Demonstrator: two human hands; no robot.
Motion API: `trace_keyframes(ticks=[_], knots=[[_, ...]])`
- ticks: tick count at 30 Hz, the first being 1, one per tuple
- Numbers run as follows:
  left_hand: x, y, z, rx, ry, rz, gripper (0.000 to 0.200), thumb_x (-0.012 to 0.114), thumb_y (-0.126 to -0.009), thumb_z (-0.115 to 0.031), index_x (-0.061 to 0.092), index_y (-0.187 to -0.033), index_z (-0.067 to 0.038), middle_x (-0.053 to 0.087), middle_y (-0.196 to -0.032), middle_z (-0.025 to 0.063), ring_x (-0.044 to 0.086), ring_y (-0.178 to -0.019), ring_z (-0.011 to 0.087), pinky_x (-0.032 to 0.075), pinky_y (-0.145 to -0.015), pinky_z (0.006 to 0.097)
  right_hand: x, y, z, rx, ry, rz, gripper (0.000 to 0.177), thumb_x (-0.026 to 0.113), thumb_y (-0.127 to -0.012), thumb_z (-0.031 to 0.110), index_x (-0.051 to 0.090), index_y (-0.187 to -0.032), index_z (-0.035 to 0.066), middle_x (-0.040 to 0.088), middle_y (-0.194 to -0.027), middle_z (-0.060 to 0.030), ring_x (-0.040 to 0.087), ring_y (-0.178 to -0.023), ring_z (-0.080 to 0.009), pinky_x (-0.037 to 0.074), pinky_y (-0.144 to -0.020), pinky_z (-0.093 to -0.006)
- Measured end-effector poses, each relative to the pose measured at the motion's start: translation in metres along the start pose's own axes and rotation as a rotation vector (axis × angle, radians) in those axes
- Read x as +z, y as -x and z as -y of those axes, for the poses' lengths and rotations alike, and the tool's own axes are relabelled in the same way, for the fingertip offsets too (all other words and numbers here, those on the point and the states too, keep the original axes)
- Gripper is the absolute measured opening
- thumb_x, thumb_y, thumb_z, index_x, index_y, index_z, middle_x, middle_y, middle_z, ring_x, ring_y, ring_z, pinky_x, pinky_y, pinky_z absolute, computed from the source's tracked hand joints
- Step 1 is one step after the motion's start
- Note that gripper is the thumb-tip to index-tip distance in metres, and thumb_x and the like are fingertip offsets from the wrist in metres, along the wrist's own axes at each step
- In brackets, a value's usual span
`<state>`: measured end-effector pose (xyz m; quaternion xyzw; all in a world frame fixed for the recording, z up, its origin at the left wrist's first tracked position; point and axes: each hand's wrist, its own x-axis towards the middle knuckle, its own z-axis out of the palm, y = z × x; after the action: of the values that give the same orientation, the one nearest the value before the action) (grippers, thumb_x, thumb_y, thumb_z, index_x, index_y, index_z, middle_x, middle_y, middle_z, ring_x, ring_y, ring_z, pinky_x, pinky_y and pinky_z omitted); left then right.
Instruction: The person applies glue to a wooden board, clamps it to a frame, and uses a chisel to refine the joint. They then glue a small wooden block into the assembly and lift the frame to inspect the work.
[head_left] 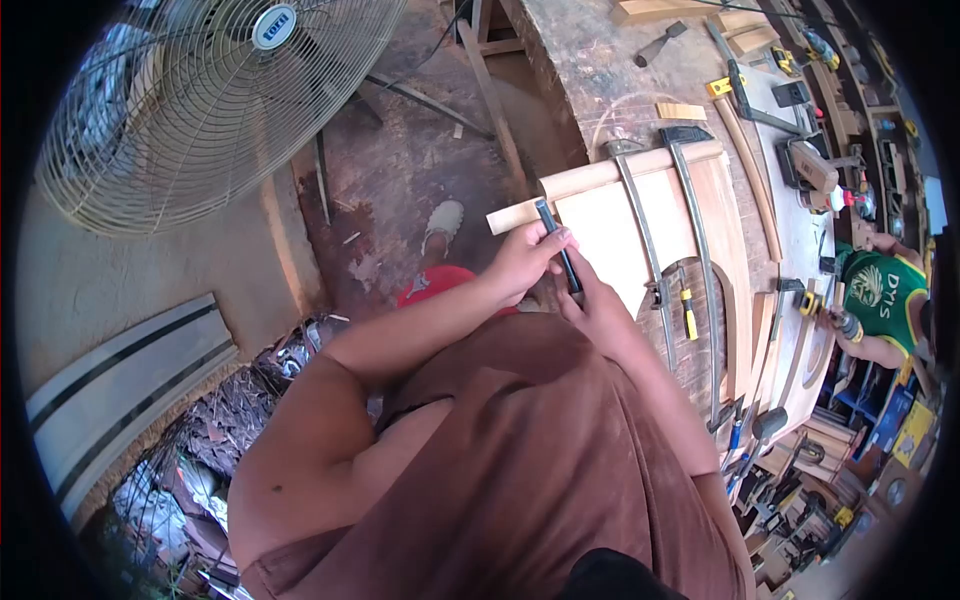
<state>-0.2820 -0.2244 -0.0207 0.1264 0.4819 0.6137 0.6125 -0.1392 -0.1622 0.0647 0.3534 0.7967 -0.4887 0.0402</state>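
Note:
A narrow dark bar-like tool (pixel 561 243) slants across the corner of a pale wooden panel (pixel 610 225). My left hand (pixel 527 262) is closed around its middle, fingers and thumb pressed together. Lower down, my right hand (pixel 598 308) grips the tool's near end. Beside the tool's far tip lies the end of a wooden strip (pixel 513 216). A rounded wooden rail (pixel 630 168) runs along the panel's far edge. Two long metal bar clamps (pixel 641 215) (pixel 697 215) cross the panel. To the right of my hands is a yellow-handled tool (pixel 689 314).
A large fan (pixel 215 100) stands at the upper left. The workbench (pixel 600 75) carries a brush-like tool (pixel 660 45), a curved wooden piece (pixel 750 180) and more clamps. At the right, a person in a green top (pixel 880 300) holds a yellow power drill (pixel 833 318).

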Motion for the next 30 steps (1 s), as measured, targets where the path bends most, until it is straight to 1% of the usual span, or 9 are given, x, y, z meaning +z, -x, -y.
trace_keyframes(ticks=[5,7,9,11,13,15,16,22,30], knots=[[-0.005,0.002,0.002,-0.141,-0.324,0.118,0.034,0.056,-0.101,-0.036,0.064,-0.098,-0.002,0.067,-0.088,0.0083,0.063,-0.074,0.0187,0.053,-0.068,0.0322,-0.004,0.043,-0.052,0.01,-0.252,0.014,0.058,0.055,-0.096,0.013,0.036,-0.151,0.013,0.064,-0.086,-0.0209,0.065,-0.077,-0.0316,0.051,-0.075,-0.0366],[-0.013,0.011,-0.017,0.203,-1.269,-0.023,0.039,0.066,-0.092,-0.039,0.065,-0.099,-0.001,0.065,-0.083,0.0133,0.063,-0.07,0.0279,0.052,-0.066,0.0373,-0.006,0.043,-0.039,0.2,-0.155,0.002,0.053,0.052,-0.1,0.016,0.038,-0.15,0.017,0.065,-0.09,-0.021,0.065,-0.078,-0.0341,0.052,-0.076,-0.0383],[-0.029,0.005,-0.026,0.42,-1.209,-0.138,0.047,0.075,-0.081,-0.042,0.064,-0.102,-0.002,0.065,-0.082,0.0148,0.063,-0.073,0.0346,0.051,-0.068,0.0408,0.007,0.027,-0.055,0.022,-0.044,-0.118,0.051,0.052,-0.1,0.017,0.04,-0.149,0.017,0.065,-0.091,-0.021,0.065,-0.079,-0.0358,0.052,-0.076,-0.0398],[-0.039,-0.009,-0.04,1.008,-1.362,-0.427,0.052,0.076,-0.076,-0.05,0.063,-0.098,-0.004,0.063,-0.077,0.0103,0.061,-0.073,0.035,0.05,-0.068,0.0446,0.014,0.021,-0.055,-0.154,0.08,-0.223,0.05,0.051,-0.1,0.018,0.041,-0.149,0.018,0.065,-0.092,-0.021,0.065,-0.079,-0.0375,0.052,-0.076,-0.0412],[-0.045,-0.013,-0.037,0.789,-1.437,-0.368,0.067,0.075,-0.072,-0.061,0.062,-0.103,-0.003,0.067,-0.083,0.0122,0.065,-0.08,0.0361,0.051,-0.073,0.0449,0.013,0.016,-0.039,0.007,0.134,-0.157,0.049,0.052,-0.098,0.017,0.045,-0.147,0.019,0.065,-0.095,-0.0219,0.065,-0.081,-0.04,0.052,-0.075,-0.0452],[-0.041,-0.021,-0.04,0.103,-1.5,-0.12,0.081,0.07,-0.068,-0.073,0.063,-0.106,-0.002,0.07,-0.092,0.0175,0.068,-0.089,0.037,0.053,-0.079,0.0459,0.01,0.015,-0.026,0.035,0.205,-0.153,0.05,0.053,-0.097,0.017,0.046,-0.146,0.021,0.065,-0.094,-0.0219,0.065,-0.08,-0.0401,0.052,-0.073,-0.0463],[-0.039,-0.022,-0.047,0.044,-1.475,-0.109,0.087,0.066,-0.066,-0.08,0.066,-0.101,0.0,0.07,-0.097,0.0212,0.068,-0.096,0.0381,0.053,-0.083,0.0463,0.01,0.015,-0.022,0.061,0.269,-0.158,0.05,0.054,-0.096,0.016,0.046,-0.146,0.022,0.065,-0.093,-0.0218,0.065,-0.078,-0.0403,0.052,-0.072,-0.0473],[-0.047,-0.031,-0.048,0.017,-1.433,-0.078,0.08,0.071,-0.062,-0.078,0.072,-0.085,-0.001,0.071,-0.09,0.0203,0.069,-0.094,0.037,0.053,-0.084,0.0466,0.011,0.017,-0.023,0.106,0.302,-0.101,0.052,0.056,-0.095,0.017,0.046,-0.146,0.023,0.065,-0.094,-0.022,0.065,-0.08,-0.0405,0.052,-0.071,-0.0485],[-0.047,-0.029,-0.059,-0.04,-1.367,-0.035,0.081,0.073,-0.061,-0.077,0.071,-0.09,-0.002,0.071,-0.091,0.021,0.068,-0.094,0.0388,0.053,-0.083,0.0473,0.002,0.019,-0.006,0.139,0.185,-0.039,0.051,0.056,-0.096,0.016,0.046,-0.146,0.02,0.065,-0.096,-0.0225,0.066,-0.084,-0.0393,0.052,-0.074,-0.046]])
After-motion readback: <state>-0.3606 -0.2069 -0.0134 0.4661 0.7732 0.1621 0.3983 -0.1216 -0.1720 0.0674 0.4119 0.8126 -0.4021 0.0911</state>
